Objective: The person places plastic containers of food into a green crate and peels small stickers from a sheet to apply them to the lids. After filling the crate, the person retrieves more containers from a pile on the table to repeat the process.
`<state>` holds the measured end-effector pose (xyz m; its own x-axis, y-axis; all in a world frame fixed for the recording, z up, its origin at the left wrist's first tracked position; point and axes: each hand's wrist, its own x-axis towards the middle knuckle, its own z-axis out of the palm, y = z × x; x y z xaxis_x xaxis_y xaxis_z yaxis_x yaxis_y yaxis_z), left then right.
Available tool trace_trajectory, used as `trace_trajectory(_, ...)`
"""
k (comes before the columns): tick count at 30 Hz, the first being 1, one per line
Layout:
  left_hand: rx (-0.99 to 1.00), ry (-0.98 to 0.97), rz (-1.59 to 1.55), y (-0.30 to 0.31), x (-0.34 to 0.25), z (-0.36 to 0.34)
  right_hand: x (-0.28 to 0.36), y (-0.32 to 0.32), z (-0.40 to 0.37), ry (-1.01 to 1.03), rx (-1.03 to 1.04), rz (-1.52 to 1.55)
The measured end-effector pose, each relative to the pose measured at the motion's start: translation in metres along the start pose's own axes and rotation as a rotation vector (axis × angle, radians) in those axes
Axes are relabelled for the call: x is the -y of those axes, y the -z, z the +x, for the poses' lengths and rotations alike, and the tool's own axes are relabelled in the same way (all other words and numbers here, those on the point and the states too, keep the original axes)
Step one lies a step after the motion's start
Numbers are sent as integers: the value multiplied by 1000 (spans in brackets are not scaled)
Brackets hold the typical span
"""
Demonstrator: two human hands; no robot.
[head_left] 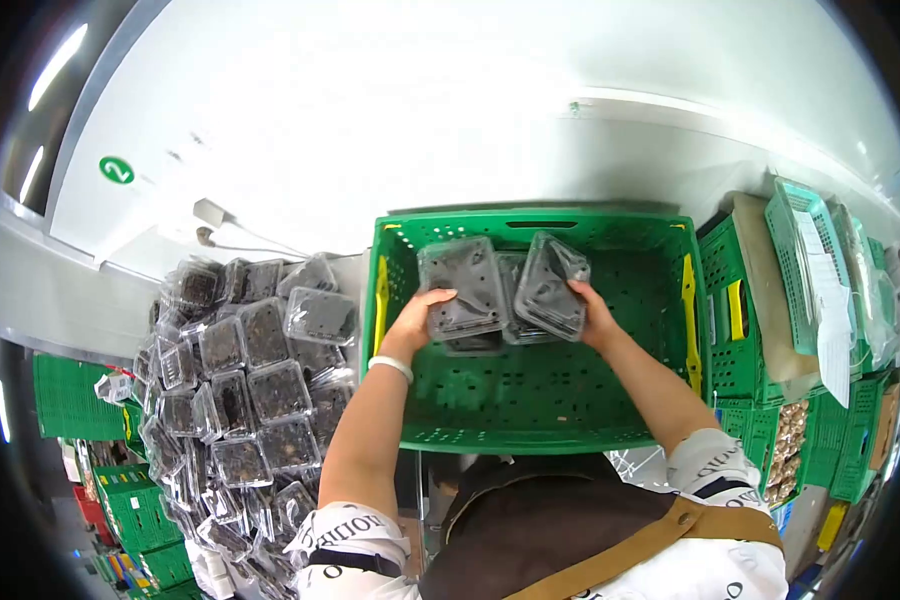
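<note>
The fisheye lens darkens the corners and bends the edges, so the stacks at the far right are hard to read, and the dark contents of the boxes cannot be identified through the cloudy plastic. The fingertips of both hands are hidden behind what they hold. The left hand point(422, 318) is closed around the lower edge of a clear clamshell box point(460, 285), and the right hand point(590, 315) grips a second clamshell box point(550, 282), tilted on its side; both boxes are held inside the green crate point(540, 400), up near its far wall, with further boxes point(508, 300) partly covered between and beneath them. A white wristband point(390, 366) sits on the left wrist. Just left of the crate lies a heap of filled clamshells point(250, 380), spilling down out of view. To the right stand stacked green crates point(745, 350) and a paler basket point(805, 255) with a paper slip. Behind is a white wall bearing a round green sign point(116, 169); an apron strap point(620, 555) crosses the bottom.
</note>
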<state>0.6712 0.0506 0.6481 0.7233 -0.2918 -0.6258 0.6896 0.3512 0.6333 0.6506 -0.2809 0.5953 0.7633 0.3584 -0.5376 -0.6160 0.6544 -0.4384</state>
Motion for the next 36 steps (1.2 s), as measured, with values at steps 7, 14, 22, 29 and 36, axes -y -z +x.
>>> trace_trajectory(7, -634, -363, 1118, 18, 17, 25, 56, 37, -24, 88, -232, -266)
trace_trajectory(14, -376, -446, 342, -43, 30, 13, 51, 68, 7, 424, -541, -985)
trace_trajectory(22, 61, -512, 678, -167, 77, 16, 81, 7, -77, 432, -454, -929)
trace_trajectory(29, -183, -735, 629, -79, 28, -136, 120, 115, -35, 249, -790, -1433)
trace_trajectory(36, -1542, -694, 313, 168, 154, -308, 29, -64, -21, 638, -127, -1552)
